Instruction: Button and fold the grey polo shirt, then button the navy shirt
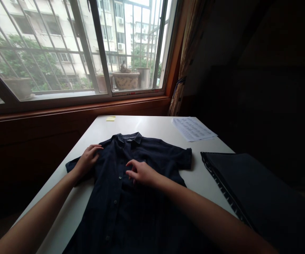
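Note:
A dark navy short-sleeved shirt (142, 151) lies spread front side up on a white table (70, 208), its collar toward the window. Light buttons run down its front. My left hand (89, 158) rests on the shirt near the shoulder on the left, fingers stretched out and holding nothing. Over the chest, just right of the button line, is my right hand (140, 172). Its thumb and forefinger are apart with a gap between them, and the other fingers curl under, partly hidden. Whether it touches the cloth I cannot tell.
Printed sheets of paper (193, 128) lie at the far right of the table, and a yellow sticky note (110, 118) at the far left. A dark flat item (247, 183) with a white-marked edge covers the right side. Beyond the table are a barred window and a curtain (183, 60).

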{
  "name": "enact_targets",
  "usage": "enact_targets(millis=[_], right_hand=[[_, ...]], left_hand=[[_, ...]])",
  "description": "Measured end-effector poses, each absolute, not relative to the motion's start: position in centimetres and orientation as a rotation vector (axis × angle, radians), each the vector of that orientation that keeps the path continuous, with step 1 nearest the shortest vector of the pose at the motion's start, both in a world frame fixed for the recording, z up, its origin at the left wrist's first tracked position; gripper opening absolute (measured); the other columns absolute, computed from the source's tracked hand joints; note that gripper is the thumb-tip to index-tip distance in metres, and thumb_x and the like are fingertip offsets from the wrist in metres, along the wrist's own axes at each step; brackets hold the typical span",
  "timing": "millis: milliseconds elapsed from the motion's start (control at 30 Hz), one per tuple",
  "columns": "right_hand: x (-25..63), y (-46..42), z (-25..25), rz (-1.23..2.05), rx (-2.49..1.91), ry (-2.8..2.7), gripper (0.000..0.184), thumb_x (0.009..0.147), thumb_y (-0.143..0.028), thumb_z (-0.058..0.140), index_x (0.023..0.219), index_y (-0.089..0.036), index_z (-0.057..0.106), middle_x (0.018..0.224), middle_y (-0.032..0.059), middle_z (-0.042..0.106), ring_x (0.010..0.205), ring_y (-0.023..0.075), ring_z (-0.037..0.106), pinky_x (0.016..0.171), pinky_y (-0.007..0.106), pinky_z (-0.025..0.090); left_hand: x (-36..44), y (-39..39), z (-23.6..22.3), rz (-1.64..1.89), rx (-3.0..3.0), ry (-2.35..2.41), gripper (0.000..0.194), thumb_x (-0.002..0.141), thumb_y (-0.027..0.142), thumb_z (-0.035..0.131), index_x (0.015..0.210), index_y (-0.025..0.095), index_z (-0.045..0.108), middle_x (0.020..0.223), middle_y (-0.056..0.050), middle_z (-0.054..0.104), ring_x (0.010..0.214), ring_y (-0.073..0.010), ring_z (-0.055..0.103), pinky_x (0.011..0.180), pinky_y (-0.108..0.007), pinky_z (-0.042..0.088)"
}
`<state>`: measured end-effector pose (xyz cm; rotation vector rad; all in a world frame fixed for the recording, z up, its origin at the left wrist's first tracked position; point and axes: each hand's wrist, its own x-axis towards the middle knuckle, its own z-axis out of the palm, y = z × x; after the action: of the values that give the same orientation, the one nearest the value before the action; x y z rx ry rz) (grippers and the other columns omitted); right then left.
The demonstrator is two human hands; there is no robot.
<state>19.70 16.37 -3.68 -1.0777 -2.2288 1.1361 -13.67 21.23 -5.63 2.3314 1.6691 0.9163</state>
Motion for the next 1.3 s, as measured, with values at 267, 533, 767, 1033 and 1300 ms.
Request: enact_targets(millis=[267,533,767,1033,1300], right_hand=[[17.3,8.3,-3.1,2.374,-0.808,-1.644,0.079,0.079,-0.039,0.080,0.146,-0.034,0.039,0.135,0.0089,0.051,0.068,0.0114,0.074,0.066,0.027,0.061],[15.0,4.2,-3.8,2.332,-0.876,-1.547,0.037,0.079,-0.045,0.077,0.103,-0.017,0.075,0.082,0.0008,0.067,0.058,0.0090,0.060,0.052,0.020,0.043],[19.8,4.7,0.3,1.770,-0.973,-1.332,0.030,0.072,-0.040,0.084,0.085,-0.019,0.068,0.080,-0.0029,0.061,0.074,0.0106,0.053,0.070,0.022,0.042],[21.4,1.6,-0.7,1.977,-1.076,-1.692,0.087,0.068,-0.045,0.088,0.143,-0.036,0.045,0.121,0.0021,0.060,0.114,0.0232,0.059,0.098,0.035,0.045],[21.8,1.2,-0.2,2.169,-0.921,-1.703,0.056,0.077,-0.041,0.081,0.126,-0.028,0.059,0.088,-0.0033,0.059,0.072,0.0106,0.057,0.069,0.022,0.048]], left_hand=[[-17.8,15.0,-7.3,0.484,2.533,1.678,0.045,0.099,0.049,0.042,0.125,0.025,0.068,0.137,-0.006,0.064,0.138,-0.0297,0.046,0.119,-0.050,0.033],[-19.8,15.6,-8.4,0.276,2.508,1.732,0.052,0.102,0.047,0.031,0.149,0.029,0.047,0.159,-0.005,0.039,0.150,-0.0287,0.030,0.121,-0.059,0.020],[-22.6,17.3,-8.2,0.239,2.581,1.691,0.053,0.100,0.041,0.033,0.148,0.027,0.049,0.157,-0.006,0.043,0.148,-0.0266,0.034,0.121,-0.053,0.025],[-22.7,16.6,-7.1,0.376,2.624,2.073,0.050,0.096,0.033,0.037,0.142,0.026,0.055,0.151,-0.008,0.051,0.145,-0.0306,0.036,0.119,-0.053,0.025],[-17.4,9.8,-5.0,0.763,2.156,2.256,0.051,0.092,0.052,0.041,0.118,0.015,0.065,0.112,-0.017,0.063,0.105,-0.0340,0.061,0.097,-0.046,0.047]])
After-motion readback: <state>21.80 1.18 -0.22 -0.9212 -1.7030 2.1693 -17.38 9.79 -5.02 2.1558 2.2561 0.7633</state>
